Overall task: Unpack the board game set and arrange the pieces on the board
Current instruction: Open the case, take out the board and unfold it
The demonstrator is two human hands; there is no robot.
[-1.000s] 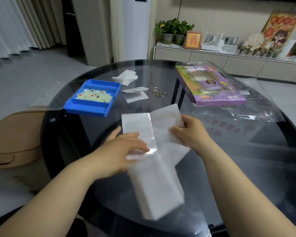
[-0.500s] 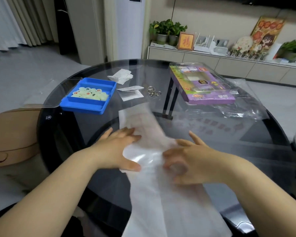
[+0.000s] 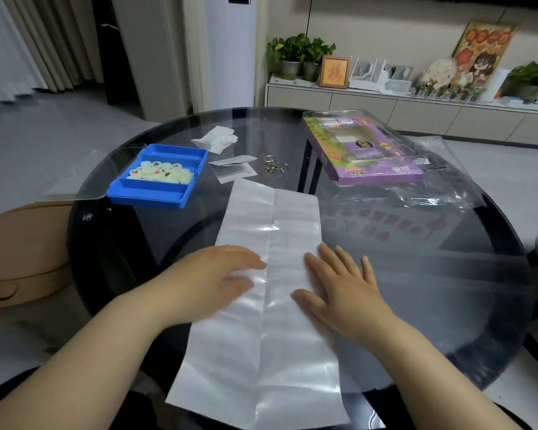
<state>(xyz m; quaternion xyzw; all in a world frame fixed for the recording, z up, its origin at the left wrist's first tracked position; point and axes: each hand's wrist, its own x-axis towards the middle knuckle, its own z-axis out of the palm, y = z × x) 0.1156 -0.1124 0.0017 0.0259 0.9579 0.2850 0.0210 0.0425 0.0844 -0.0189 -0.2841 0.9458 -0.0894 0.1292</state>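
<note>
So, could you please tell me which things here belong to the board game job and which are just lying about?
Job: white sheet, blue tray, game pieces, left hand, right hand.
Lying about: purple box, metal rings, crumpled tissue, paper slips, clear wrapping.

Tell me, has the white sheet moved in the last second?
Yes. The white sheet, partly folded and lifted before, now lies spread flat on the glass table, lengthened toward the person, away from the blue tray.
</note>
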